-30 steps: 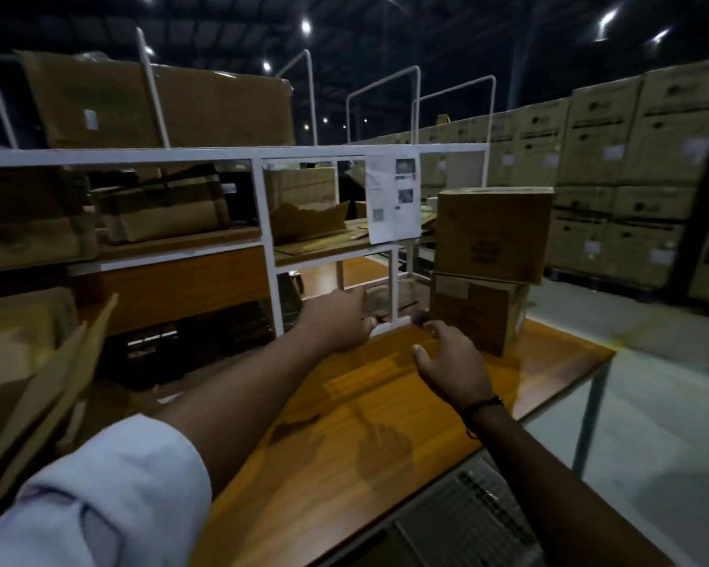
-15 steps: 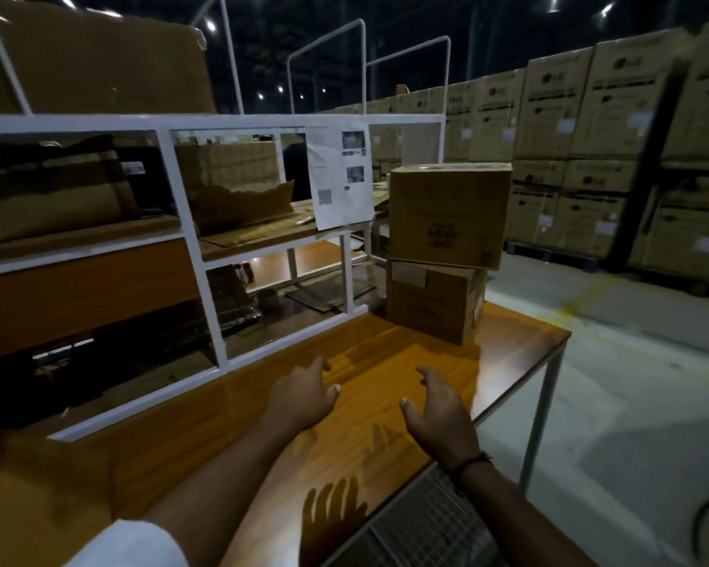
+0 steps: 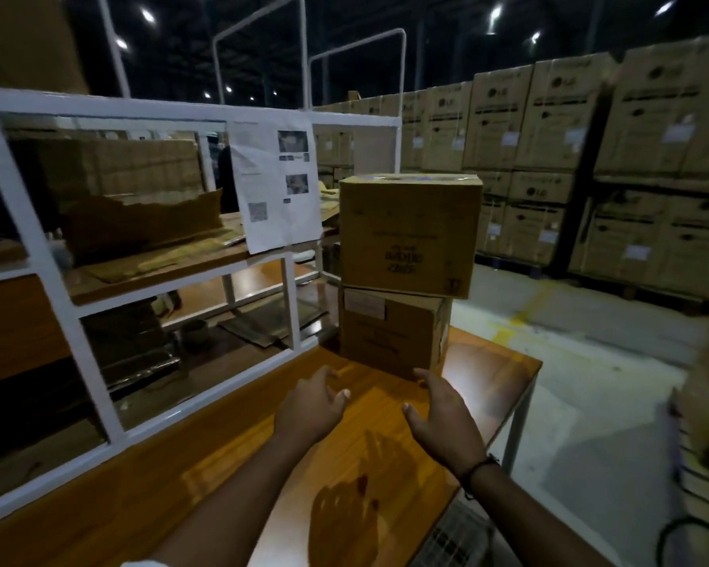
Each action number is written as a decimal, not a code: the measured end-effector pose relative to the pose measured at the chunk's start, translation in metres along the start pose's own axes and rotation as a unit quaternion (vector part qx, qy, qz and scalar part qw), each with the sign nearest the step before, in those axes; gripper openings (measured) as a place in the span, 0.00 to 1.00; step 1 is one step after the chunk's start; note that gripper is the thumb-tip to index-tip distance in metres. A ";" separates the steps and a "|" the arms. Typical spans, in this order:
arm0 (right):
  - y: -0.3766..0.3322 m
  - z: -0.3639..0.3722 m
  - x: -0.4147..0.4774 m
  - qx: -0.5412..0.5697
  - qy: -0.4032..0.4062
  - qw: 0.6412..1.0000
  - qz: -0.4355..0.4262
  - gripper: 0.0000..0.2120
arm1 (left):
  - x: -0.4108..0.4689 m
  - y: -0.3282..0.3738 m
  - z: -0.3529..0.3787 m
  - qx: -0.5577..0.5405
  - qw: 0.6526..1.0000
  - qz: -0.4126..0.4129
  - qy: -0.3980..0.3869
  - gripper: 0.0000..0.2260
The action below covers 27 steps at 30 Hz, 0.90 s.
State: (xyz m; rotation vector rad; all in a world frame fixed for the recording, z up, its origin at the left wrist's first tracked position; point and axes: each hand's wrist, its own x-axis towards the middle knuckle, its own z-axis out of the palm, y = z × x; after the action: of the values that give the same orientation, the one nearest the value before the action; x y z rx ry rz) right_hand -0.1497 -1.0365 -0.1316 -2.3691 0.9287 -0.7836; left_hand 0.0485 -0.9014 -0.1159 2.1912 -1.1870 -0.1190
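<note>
Two cardboard boxes stand stacked at the far right corner of the wooden table (image 3: 230, 464). The upper box (image 3: 406, 235) is larger and overhangs the lower box (image 3: 389, 333). My left hand (image 3: 312, 407) hovers over the table just in front of the lower box, fingers spread and empty. My right hand (image 3: 439, 419), with a dark band at the wrist, hovers beside it, fingertips close to the lower box's near corner; I cannot tell if they touch. Neither hand holds anything.
A white metal shelf frame (image 3: 54, 296) runs along the table's left side, with flattened cardboard on its shelves and a printed sheet (image 3: 279, 190) hanging from it. Tall stacks of cartons (image 3: 590, 157) line the far right. The table edge drops to the concrete floor (image 3: 582, 403).
Both hands drew back from the shelf frame at the table's far edge, then moved forward toward the lower box. The camera turned right and came closer to the stacked boxes.
</note>
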 end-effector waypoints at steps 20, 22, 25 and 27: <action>0.095 -0.035 0.194 0.089 0.161 0.983 0.011 0.25 | 0.245 0.054 0.041 -0.170 0.974 -0.036 0.145 0.22; 0.101 -0.040 0.214 0.113 0.186 0.976 0.020 0.27 | 0.265 0.056 0.037 -0.200 0.963 -0.075 0.167 0.28; 0.105 -0.049 0.243 0.140 0.192 0.971 0.013 0.31 | 0.294 0.057 0.030 -0.236 0.940 -0.150 0.195 0.38; 0.108 -0.055 0.258 0.146 0.194 0.970 -0.006 0.33 | 0.309 0.051 0.029 -0.234 0.938 -0.169 0.191 0.44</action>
State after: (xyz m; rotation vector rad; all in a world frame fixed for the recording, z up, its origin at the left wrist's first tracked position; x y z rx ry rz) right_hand -0.0775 -1.3059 -0.0710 -2.0028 0.8765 -1.3238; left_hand 0.1831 -1.1761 -0.0449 1.8568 -0.4950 -0.1006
